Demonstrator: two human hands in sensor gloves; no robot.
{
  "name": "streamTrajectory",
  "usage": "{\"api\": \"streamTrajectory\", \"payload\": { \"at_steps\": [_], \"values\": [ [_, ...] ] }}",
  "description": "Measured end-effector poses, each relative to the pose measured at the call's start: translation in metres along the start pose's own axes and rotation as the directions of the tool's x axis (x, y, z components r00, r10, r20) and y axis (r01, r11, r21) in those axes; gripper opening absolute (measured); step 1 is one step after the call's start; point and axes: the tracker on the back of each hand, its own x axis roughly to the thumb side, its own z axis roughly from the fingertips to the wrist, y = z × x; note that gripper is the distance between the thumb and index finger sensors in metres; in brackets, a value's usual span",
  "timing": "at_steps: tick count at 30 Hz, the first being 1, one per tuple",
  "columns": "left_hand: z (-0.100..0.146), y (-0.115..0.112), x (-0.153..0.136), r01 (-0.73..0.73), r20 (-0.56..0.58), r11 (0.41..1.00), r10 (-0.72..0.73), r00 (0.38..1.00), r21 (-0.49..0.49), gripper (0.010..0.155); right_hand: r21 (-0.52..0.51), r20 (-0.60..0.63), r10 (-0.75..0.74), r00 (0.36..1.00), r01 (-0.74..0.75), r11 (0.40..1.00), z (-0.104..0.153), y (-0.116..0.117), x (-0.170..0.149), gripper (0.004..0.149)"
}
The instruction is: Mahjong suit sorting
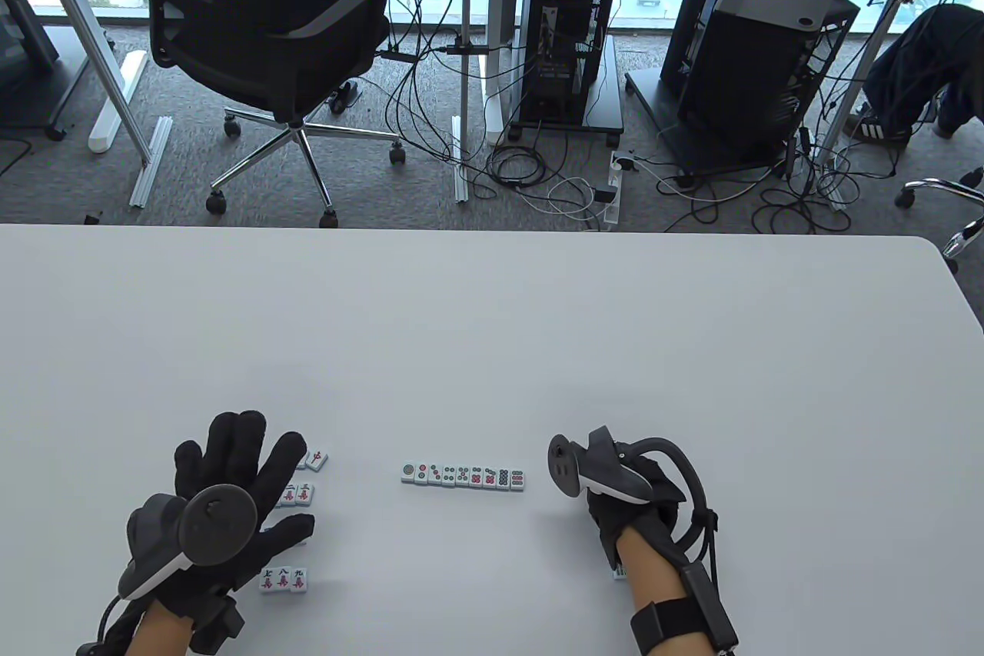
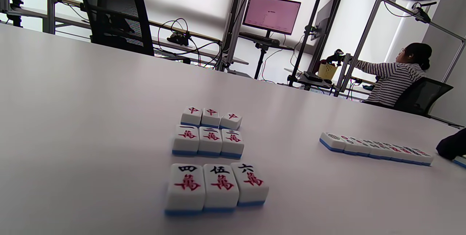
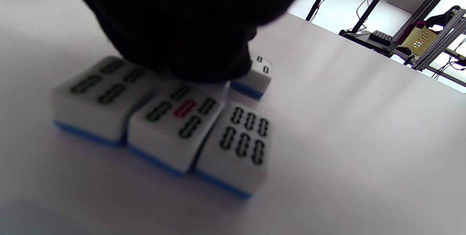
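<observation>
Dot row (image 1: 464,476) lies mid-table, the landmark. Left hand (image 1: 231,487), left of it, hovers with fingers spread flat above the character tiles (image 2: 214,162), holding nothing. Right hand (image 1: 630,502), right of the row, rests on the bamboo tiles (image 3: 174,122); cannot tell its grip.

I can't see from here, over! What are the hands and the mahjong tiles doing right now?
Left hand open, flat over the character tiles. Right hand down on the bamboo tiles, grip unclear. Dot row sorted, centre table. Nothing in the way.
</observation>
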Motion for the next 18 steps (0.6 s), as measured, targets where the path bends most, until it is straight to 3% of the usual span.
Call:
{"api": "streamTrajectory", "payload": {
  "at_steps": [4,8,13,18],
  "values": [
    [0.000,0.000,0.000,-0.005,-0.001,1.000,0.005,1.000,0.001,0.087,-0.033,0.016,0.029,0.999,-0.029,0.999,0.001,-0.001,0.005,0.055],
    [-0.001,0.000,0.000,-0.004,0.003,1.000,0.004,1.000,0.003,0.087,-0.103,0.064,-0.039,0.997,0.046,0.994,0.008,-0.013,0.013,0.057],
    [-0.002,-0.003,0.000,0.001,0.002,1.000,-0.001,1.000,-0.013,0.087,-0.160,0.242,-0.192,0.951,0.235,0.959,0.025,-0.047,0.063,0.059],
    [-0.001,-0.002,0.000,0.000,0.004,1.000,0.000,1.000,-0.007,0.087,-0.186,0.363,-0.168,0.917,0.248,0.951,0.031,-0.061,0.124,0.059]
  ]
}}
